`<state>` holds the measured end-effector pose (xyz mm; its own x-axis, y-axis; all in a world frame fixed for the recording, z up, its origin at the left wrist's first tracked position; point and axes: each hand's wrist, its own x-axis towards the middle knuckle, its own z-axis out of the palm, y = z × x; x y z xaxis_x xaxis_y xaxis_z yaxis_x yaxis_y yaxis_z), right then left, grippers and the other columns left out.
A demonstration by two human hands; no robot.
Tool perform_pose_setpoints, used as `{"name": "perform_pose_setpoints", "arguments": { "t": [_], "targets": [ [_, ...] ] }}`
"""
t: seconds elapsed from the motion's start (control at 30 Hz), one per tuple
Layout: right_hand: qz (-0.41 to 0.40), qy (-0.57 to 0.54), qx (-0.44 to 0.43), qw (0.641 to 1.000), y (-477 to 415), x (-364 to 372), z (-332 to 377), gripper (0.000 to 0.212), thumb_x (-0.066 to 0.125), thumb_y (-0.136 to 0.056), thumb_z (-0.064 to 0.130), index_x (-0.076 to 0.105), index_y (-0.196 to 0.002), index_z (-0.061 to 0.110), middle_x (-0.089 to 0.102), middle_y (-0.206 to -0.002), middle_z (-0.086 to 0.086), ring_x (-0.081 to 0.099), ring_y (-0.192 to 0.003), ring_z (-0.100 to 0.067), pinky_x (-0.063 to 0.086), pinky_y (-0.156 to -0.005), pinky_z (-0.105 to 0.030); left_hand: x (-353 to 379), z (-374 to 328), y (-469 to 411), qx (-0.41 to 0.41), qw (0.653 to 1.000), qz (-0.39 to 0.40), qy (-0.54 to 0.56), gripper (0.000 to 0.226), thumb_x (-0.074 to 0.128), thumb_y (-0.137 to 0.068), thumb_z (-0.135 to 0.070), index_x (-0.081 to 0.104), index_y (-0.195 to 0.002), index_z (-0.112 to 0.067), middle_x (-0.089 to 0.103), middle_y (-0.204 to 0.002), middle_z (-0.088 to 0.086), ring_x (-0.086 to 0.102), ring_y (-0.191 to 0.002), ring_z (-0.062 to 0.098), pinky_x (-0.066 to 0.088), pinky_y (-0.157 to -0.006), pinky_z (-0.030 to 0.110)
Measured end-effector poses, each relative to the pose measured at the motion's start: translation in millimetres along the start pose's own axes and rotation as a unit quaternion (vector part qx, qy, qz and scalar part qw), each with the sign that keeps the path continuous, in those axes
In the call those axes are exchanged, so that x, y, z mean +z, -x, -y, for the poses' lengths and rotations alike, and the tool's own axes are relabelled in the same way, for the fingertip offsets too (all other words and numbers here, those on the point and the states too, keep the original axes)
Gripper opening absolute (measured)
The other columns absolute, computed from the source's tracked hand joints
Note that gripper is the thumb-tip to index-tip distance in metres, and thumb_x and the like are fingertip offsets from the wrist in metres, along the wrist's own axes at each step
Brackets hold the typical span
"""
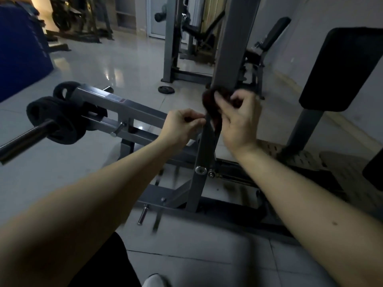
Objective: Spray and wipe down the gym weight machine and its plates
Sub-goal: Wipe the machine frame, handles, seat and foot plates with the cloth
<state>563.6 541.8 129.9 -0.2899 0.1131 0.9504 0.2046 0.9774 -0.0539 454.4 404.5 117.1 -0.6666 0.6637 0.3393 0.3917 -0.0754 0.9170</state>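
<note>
Wiping the upright post of the weight machine. The right hand grasps a dark cloth, fingers curled round the bunched fabric, which is pressed against the post where the lower, slanted section meets the wider column above. The left hand is clenched at the post's left edge; thumb and forefinger appear to pinch the cloth's lower end, though the dim light leaves this uncertain. The weight plates sit on their bar at far left, well apart from both hands. No spray bottle is in view.

To do this step well, we judge that the cloth should be wrapped round the post and drawn along its length with both ends held taut, so that all faces are reached. We should slow at the pivot bolt, where grime collects and fabric may snag, and refold the cloth to a clean face before moving to the plates.
</note>
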Motion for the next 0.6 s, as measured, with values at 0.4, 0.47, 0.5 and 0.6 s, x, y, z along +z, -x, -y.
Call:
{"name": "perform_pose_setpoints", "arguments": {
  "t": [0.4,0.47,0.5,0.6],
  "targets": [
    [0.094,0.023,0.095,0.991,69,13,20,0.033,0.056,-0.101,0.041,0.078,-0.107,0.017,0.06,-0.101,-0.01,0.049,-0.095,-0.027,0.03,-0.081,-0.033,-6,4,-7,0.003,0.999,0.013,-0.033,0.007,0.073,-0.094,-0.019,0.075,-0.091,-0.014,0.074,-0.081,0.0,0.071,-0.075,0.01,0.061,-0.075,0.029],
    [0.049,0.034,0.055,0.997,58,16,20,0.022,0.06,-0.101,0.031,0.079,-0.112,0.026,0.061,-0.105,-0.012,0.049,-0.098,-0.03,0.038,-0.083,-0.04,-9,14,-6,-0.001,1.0,0.015,0.006,0.018,0.067,-0.099,-0.025,0.075,-0.088,-0.013,0.072,-0.077,-0.001,0.069,-0.071,0.008,0.058,-0.071,0.028],
    [0.039,0.036,0.054,0.997,63,19,22,0.022,0.06,-0.102,0.028,0.078,-0.114,0.028,0.061,-0.106,-0.013,0.048,-0.1,-0.03,0.04,-0.084,-0.042,-9,20,-5,-0.002,0.999,0.022,0.023,0.021,0.064,-0.1,-0.026,0.075,-0.09,-0.013,0.073,-0.078,-0.001,0.07,-0.073,0.008,0.058,-0.071,0.027],
    [0.053,0.017,0.104,0.993,108,35,22,0.021,0.061,-0.101,0.025,0.079,-0.111,0.023,0.054,-0.112,-0.008,0.047,-0.101,-0.029,0.044,-0.087,-0.042,-5,44,-2,-0.005,0.997,0.053,0.05,0.022,0.063,-0.101,-0.025,0.077,-0.101,-0.008,0.076,-0.085,0.001,0.072,-0.08,0.011,0.058,-0.073,0.029]
  ]
}}
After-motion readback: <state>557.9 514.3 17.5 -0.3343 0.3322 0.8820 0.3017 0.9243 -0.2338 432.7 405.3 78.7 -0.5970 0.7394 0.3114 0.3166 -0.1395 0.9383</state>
